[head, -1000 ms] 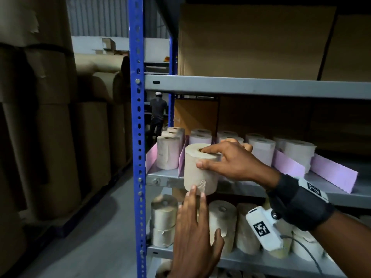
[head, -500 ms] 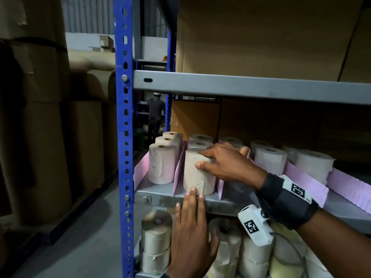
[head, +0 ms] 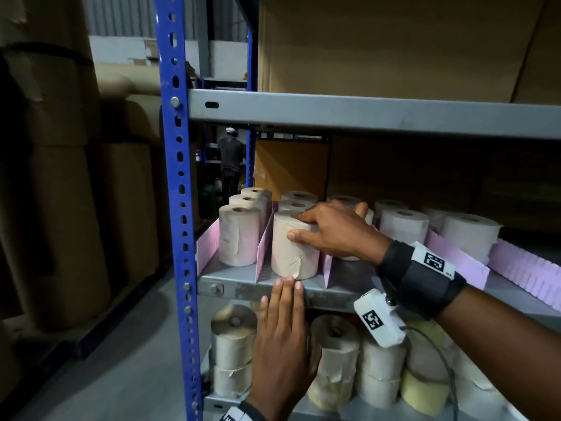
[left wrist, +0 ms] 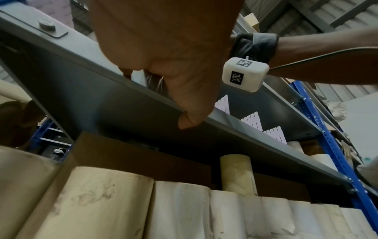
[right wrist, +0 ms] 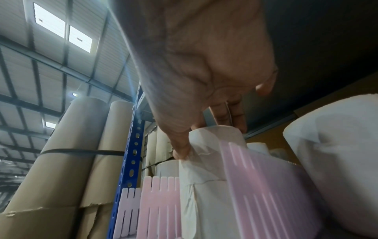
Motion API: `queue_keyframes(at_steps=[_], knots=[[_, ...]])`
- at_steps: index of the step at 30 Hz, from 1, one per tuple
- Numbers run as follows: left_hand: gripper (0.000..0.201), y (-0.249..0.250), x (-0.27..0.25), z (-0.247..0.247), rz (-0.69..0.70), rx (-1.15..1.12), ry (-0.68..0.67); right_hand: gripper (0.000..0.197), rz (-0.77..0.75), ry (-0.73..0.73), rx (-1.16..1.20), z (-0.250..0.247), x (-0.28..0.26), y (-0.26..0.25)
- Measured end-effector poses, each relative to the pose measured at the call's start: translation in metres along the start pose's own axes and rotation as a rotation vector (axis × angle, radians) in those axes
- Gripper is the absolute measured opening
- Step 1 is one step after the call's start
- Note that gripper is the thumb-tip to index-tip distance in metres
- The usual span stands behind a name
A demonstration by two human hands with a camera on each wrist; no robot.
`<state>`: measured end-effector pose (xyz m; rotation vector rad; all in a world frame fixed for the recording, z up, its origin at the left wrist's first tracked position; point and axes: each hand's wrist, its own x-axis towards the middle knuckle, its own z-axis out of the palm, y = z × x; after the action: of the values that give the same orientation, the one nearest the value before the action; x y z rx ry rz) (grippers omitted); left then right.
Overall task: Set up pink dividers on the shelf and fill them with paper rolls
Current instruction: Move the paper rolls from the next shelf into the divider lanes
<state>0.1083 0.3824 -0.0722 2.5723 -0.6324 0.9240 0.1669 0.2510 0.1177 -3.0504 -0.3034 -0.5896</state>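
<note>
Paper roll stands upright at the front of the shelf, in the lane between two pink dividers; in the head view the right hand grips its top and side, while the left hand (fingers straight) touches its base. From the left wrist, flat fingers lie against the shelf edge. From the right wrist, thumb and fingers clasp the roll's top.

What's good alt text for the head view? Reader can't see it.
A right hand grips an upright paper roll between two pink dividers at the front of a grey metal shelf, while the left hand, fingers straight, touches the roll's base at the shelf edge. More rolls fill the neighbouring lanes and the shelf below.
</note>
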Motion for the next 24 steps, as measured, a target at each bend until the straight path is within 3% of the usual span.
queue_keyframes(at_steps=[4, 7, 10, 13, 16, 20, 24], knots=[[0.089, -0.002, -0.002, -0.008, 0.025, 0.011, -0.082, 0.060, 0.017, -0.015, -0.023, -0.005, -0.008, -0.005], [0.091, -0.017, -0.003, -0.018, 0.071, 0.015, -0.210, 0.061, -0.040, -0.079, 0.085, -0.013, -0.022, -0.003], [0.090, -0.035, -0.012, -0.032, 0.113, -0.012, -0.256, 0.059, -0.102, 0.026, 0.213, -0.020, -0.050, 0.003], [0.083, -0.030, -0.041, -0.046, 0.049, -0.130, -0.217, 0.057, -0.109, 0.186, 0.227, -0.017, -0.099, 0.011], [0.076, -0.006, -0.073, -0.056, -0.023, -0.319, -0.102, 0.053, -0.069, 0.254, 0.304, -0.002, -0.160, 0.024], [0.063, 0.044, -0.106, -0.059, -0.048, -0.496, 0.013, 0.050, 0.022, 0.197, 0.266, 0.017, -0.239, 0.045], [0.054, 0.092, -0.120, -0.054, 0.009, -0.604, -0.044, 0.049, 0.128, 0.135, 0.219, 0.022, -0.299, 0.076]])
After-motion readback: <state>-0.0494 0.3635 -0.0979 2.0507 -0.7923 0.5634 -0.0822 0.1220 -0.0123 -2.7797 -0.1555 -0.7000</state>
